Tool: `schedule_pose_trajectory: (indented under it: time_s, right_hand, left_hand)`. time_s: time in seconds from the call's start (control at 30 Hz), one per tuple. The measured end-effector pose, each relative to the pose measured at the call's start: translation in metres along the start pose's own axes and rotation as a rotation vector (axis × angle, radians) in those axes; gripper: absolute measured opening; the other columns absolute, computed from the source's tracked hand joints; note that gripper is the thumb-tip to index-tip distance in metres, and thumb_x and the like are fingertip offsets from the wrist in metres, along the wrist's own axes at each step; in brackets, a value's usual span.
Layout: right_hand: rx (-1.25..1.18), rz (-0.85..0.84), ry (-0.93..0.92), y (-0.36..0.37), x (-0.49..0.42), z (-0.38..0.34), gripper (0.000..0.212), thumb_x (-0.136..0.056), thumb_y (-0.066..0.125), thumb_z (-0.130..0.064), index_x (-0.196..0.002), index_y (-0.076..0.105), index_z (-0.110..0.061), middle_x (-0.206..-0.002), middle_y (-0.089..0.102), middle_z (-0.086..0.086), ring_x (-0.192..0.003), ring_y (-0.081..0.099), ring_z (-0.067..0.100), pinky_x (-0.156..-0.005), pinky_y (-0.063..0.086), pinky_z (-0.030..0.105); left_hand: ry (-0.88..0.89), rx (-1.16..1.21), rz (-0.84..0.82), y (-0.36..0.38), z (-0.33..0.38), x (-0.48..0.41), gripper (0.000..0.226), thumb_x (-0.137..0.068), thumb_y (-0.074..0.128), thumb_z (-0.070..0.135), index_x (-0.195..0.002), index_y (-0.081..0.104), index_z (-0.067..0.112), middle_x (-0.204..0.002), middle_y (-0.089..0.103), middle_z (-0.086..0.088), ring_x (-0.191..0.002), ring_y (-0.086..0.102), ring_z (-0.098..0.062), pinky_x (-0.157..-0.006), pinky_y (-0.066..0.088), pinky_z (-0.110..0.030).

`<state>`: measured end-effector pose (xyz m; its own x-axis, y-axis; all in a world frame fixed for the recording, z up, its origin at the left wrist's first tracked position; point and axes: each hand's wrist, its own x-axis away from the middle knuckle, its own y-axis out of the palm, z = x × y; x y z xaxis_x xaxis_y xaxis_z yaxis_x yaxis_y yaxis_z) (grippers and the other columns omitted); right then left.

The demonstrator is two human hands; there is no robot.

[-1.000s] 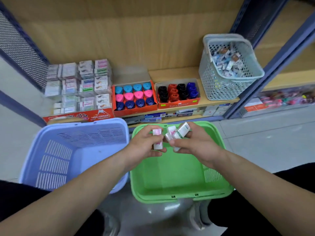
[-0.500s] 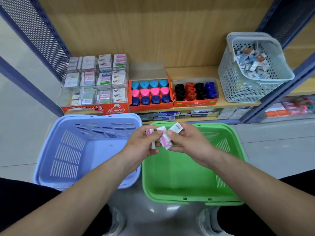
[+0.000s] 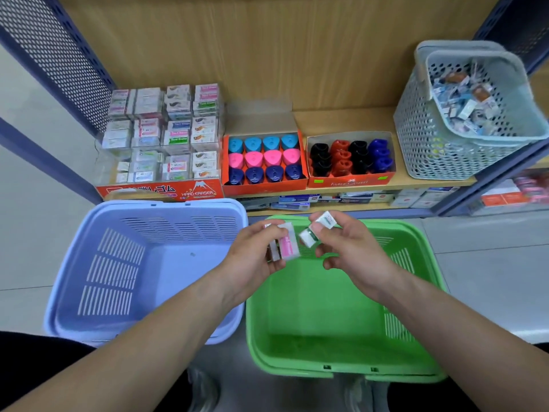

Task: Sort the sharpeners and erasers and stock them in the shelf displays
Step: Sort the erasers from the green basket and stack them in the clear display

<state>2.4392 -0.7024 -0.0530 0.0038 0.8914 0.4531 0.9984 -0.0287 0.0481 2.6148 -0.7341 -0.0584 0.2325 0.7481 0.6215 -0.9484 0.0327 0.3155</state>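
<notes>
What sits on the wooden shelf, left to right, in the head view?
Hard Eraser display box → box of teal, pink and navy sharpeners → box of black, red and blue sharpeners → grey basket

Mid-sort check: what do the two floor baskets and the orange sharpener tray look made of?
Blue basket and green basket: moulded plastic, smooth and slightly glossy, with slotted walls. Orange sharpener tray: probably printed cardboard; its folded-back lid flap shows dull brown board.
</notes>
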Motion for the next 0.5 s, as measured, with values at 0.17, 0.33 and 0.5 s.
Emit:
schedule_pose_trajectory:
  time_s: [0.17, 0.33, 0.5]
  right_hand:
    - [-0.268, -0.09, 0.042, -0.0013, -0.0025, -0.0029, 0.009, -0.099, 0.056, -0.005, -0.107, 0.059, -0.008, -0.095, 0.069, 0.014, -0.072, 0.063, 0.022, -0.062, 0.051, 0.03]
    - [-0.245, -0.097, 0.02, -0.0038, -0.0034, -0.0029, 0.01, -0.102, 0.05, -0.009, -0.098, 0.058, -0.009, -0.107, 0.074, 0.015, -0.078, 0.063, 0.02, -0.07, 0.047, 0.03]
    - [-0.167, -0.099, -0.012, -0.006, -0.0025, 0.0019, 0.031, -0.093, 0.057, 0.013, -0.118, 0.059, -0.006, -0.102, 0.071, 0.013, -0.086, 0.066, 0.019, -0.077, 0.054, 0.029]
  left_hand:
    - [-0.013, -0.007, -0.033, 0.004, 0.0014, -0.004, 0.015, -0.096, 0.057, 0.009, -0.109, 0.064, 0.01, -0.071, 0.065, -0.003, -0.065, 0.055, -0.016, -0.055, 0.045, -0.027]
    - [-0.016, -0.036, -0.08, 0.0023, 0.0039, -0.0033, 0.018, -0.099, 0.051, 0.011, -0.113, 0.061, 0.014, -0.076, 0.069, -0.006, -0.065, 0.066, -0.02, -0.057, 0.056, -0.03]
    - [0.011, -0.068, -0.077, 0.001, 0.003, -0.0038, 0.014, -0.095, 0.065, 0.015, -0.109, 0.062, 0.018, -0.073, 0.067, -0.002, -0.061, 0.063, -0.018, -0.052, 0.055, -0.027]
